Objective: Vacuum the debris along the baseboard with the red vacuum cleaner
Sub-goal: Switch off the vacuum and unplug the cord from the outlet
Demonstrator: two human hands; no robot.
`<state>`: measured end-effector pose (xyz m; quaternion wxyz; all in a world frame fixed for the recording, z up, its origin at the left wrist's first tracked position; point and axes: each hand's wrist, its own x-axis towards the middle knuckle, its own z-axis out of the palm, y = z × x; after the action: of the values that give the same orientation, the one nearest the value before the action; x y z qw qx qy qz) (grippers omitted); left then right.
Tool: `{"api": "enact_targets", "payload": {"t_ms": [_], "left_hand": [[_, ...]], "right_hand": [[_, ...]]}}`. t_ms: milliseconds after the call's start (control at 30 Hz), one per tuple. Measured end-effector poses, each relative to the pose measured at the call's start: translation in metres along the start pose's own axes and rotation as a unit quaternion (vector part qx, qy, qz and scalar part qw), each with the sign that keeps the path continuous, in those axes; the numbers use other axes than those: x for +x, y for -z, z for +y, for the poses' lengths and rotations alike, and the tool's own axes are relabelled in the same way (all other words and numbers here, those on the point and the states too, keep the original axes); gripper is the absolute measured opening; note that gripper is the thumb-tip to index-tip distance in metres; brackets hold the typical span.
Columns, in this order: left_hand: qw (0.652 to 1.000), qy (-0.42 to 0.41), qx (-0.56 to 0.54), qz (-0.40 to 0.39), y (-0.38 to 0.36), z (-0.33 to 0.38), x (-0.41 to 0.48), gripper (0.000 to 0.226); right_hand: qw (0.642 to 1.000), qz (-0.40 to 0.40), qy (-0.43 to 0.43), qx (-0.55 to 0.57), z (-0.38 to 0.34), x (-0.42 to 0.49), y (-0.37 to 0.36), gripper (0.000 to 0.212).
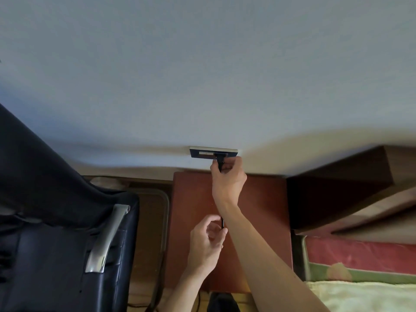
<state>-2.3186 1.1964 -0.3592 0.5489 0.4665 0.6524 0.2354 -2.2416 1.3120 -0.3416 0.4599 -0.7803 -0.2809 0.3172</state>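
The red vacuum cleaner itself cannot be made out in this view, nor can the baseboard or any debris. What shows is a black plug, presumably the vacuum's, at a dark rectangular wall socket plate on the far pale wall. The right hand grips the black plug with curled fingers pinched round its body. Nearer, the left hand pinches the thin black cord between thumb and forefinger, the other fingers loosely curled. Both hands are above a reddish-brown wooden cabinet top.

The likely trouble is at the socket. Whether the pins are fully seated cannot be told, and a tilted push could leave them half in. A tug from the left hand could draw the plug out or strain the cord where it joins. Fingertips that close to the pins are a shock hazard.

A black leather chair with a silver armrest at left and a dark wooden bed frame at right crowd the space; the cord could snag on either.
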Motion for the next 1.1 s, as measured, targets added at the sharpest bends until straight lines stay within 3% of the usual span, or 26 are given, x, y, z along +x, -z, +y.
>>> {"api": "enact_targets", "payload": {"t_ms": [133, 600, 700, 833, 1100], "left_hand": [[0.999, 0.007, -0.048, -0.011, 0.002, -0.001, -0.002, 0.019], [0.998, -0.036, -0.059, -0.001, 0.003, -0.01, -0.014, 0.021], [0.997, 0.039, -0.037, -0.055, 0.001, -0.041, -0.04, 0.023], [0.988, 0.124, -0.068, -0.056, 0.007, -0.08, -0.085, 0.02], [0.997, 0.04, -0.054, -0.034, 0.022, -0.084, -0.135, 0.022]], "right_hand": [[1.0, 0.002, -0.016, 0.003, 0.002, 0.001, -0.002, 0.018], [0.999, 0.016, 0.014, 0.027, 0.006, -0.012, -0.001, 0.021], [0.999, -0.029, -0.012, 0.011, 0.038, -0.056, 0.013, 0.023], [0.998, -0.051, -0.036, -0.004, 0.072, -0.099, 0.034, 0.024], [0.999, -0.032, -0.031, 0.029, 0.053, -0.136, 0.071, 0.018]]}}
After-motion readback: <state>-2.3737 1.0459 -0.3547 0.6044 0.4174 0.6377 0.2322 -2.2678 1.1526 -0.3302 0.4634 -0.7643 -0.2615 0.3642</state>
